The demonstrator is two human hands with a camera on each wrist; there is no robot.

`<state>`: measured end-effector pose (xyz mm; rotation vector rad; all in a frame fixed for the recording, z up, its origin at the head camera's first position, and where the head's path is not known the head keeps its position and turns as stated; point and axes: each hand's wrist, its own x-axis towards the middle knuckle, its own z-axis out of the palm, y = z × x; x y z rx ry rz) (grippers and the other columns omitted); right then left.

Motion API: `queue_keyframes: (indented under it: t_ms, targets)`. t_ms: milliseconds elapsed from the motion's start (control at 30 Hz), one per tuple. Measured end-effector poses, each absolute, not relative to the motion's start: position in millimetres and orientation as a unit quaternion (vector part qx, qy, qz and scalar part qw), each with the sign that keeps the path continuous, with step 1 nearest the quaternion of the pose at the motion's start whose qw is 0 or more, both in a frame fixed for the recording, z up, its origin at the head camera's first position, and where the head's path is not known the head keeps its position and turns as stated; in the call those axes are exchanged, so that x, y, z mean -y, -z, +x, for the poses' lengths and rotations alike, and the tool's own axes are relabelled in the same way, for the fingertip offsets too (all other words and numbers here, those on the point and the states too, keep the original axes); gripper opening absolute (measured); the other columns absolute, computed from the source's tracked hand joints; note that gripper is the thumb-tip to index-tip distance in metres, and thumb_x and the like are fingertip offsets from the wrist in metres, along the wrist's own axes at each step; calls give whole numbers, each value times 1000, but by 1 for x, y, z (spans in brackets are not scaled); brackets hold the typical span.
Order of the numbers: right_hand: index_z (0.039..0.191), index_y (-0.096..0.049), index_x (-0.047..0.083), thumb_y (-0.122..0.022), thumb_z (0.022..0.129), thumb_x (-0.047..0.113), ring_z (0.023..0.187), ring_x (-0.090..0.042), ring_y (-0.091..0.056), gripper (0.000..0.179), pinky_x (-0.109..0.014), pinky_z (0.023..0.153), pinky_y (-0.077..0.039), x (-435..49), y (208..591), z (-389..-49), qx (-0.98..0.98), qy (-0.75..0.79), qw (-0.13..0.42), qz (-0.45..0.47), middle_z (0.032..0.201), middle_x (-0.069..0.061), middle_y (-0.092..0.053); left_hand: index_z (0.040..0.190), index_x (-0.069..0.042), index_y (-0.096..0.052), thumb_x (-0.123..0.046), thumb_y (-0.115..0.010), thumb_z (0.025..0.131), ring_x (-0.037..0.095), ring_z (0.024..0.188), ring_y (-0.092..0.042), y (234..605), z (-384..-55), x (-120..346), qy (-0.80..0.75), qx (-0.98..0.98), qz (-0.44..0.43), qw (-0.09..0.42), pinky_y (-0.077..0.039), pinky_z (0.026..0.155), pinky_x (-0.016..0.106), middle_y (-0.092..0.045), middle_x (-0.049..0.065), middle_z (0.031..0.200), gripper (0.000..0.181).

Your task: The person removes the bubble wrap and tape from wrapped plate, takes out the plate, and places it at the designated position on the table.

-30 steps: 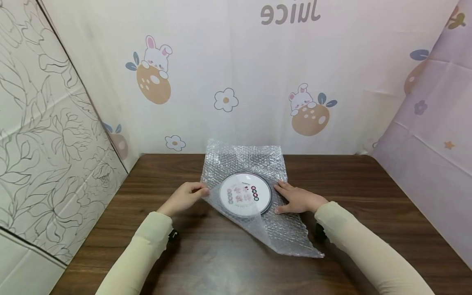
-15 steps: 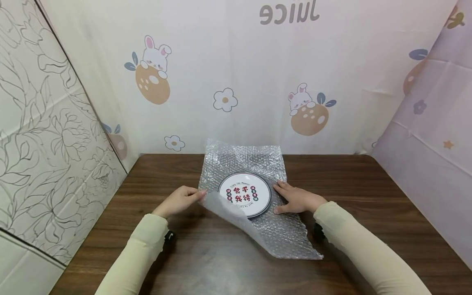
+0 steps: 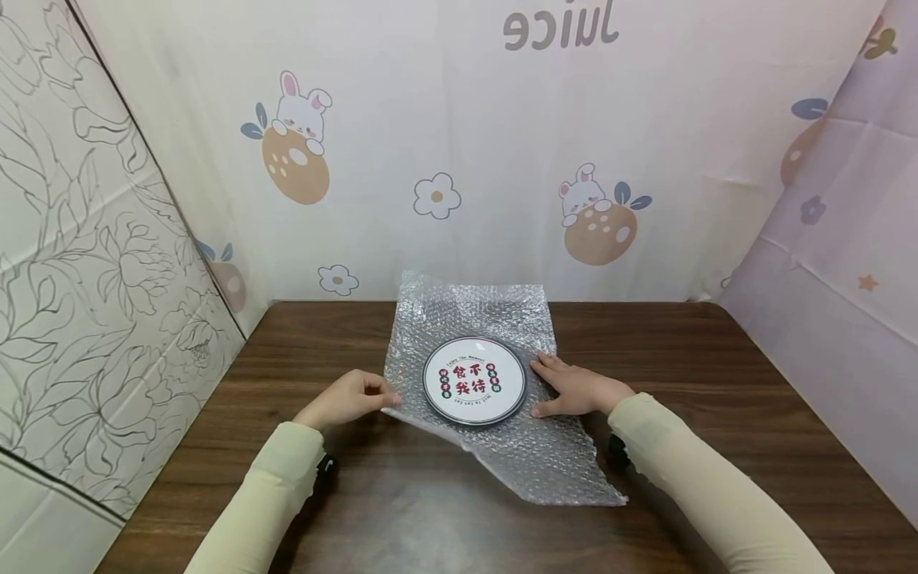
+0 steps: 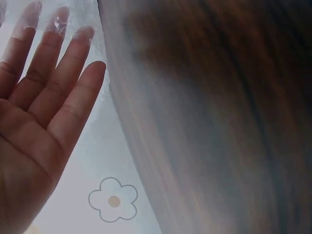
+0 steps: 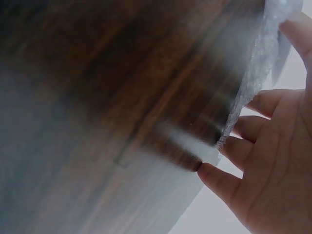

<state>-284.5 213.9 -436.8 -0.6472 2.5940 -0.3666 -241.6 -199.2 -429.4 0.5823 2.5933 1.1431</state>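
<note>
A round white plate (image 3: 473,380) with a dark rim and red characters lies face up on a sheet of bubble wrap (image 3: 473,307). At the sheet's near left corner, my left hand (image 3: 351,397) pinches the edge with its fingertips. The left wrist view shows the fingers (image 4: 63,92) nearly straight, their tips behind the clear wrap. My right hand (image 3: 577,387) rests with spread fingers on the wrap, fingertips right at the plate's right rim. From the right wrist, its fingers (image 5: 234,151) reach over the wrap's edge, the little finger touching the wood.
Brown wood grain covers the table (image 3: 681,351). A white curtain (image 3: 502,159) with printed rabbits and flowers hangs right behind its back edge. A panel with line-drawn flowers (image 3: 107,239) stands on the left. The wrap's back edge reaches the curtain.
The near left flap of bubble wrap, folded over the plate earlier, is now laid back, uncovering the plate fully. My left hand has moved slightly left and toward me; the right hand stays put.
</note>
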Motion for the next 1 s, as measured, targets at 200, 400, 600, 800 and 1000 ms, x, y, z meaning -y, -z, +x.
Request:
queue_keyframes:
  t_ms: [200, 400, 600, 800, 1000]
  targets:
    - [157, -17, 5, -64, 87, 58, 150, -45, -8, 100, -66, 116, -16, -213, 436, -285, -938, 133, 220, -231, 164, -22, -3, 108, -10, -71, -31, -76, 86, 16, 94, -62, 433, -240, 201, -405, -881, 207, 131, -51, 81, 30, -72, 2, 103, 31]
    - [157, -18, 5, -64, 87, 58, 150, -45, -8, 99, -66, 116, -17, -213, 436, -284, -939, 132, 220, -228, 164, -21, -3, 117, -9, -67, -29, -78, 83, 22, 110, -62, 436, -237, 204, -397, -881, 219, 136, -51, 92, 40, -68, 7, 118, 41]
    - [157, -18, 5, -64, 87, 58, 150, -45, -8, 99, -66, 116, -16, -212, 436, -284, -938, 134, 221, -229, 164, -22, -4, 122, -11, -65, -31, -82, 79, 27, 122, -55, 433, -234, 204, -361, -894, 230, 128, -44, 105, 50, -62, 6, 129, 50]
    - [157, -17, 5, -64, 88, 57, 150, -44, -7, 99, -65, 117, -15, -212, 436, -283, -938, 136, 222, -228, 164, -22, -3, 140, -8, -52, -29, -83, 76, 37, 142, -36, 427, -228, 199, -315, -908, 227, 160, -33, 113, 56, -43, 14, 150, 74]
    - [157, -17, 5, -64, 87, 57, 150, -44, -7, 99, -65, 117, -15, -211, 435, -283, -939, 135, 222, -226, 164, -22, -3, 152, -6, -33, -31, -84, 74, 43, 149, -15, 424, -218, 185, -269, -923, 219, 169, -25, 116, 61, -19, 21, 162, 97]
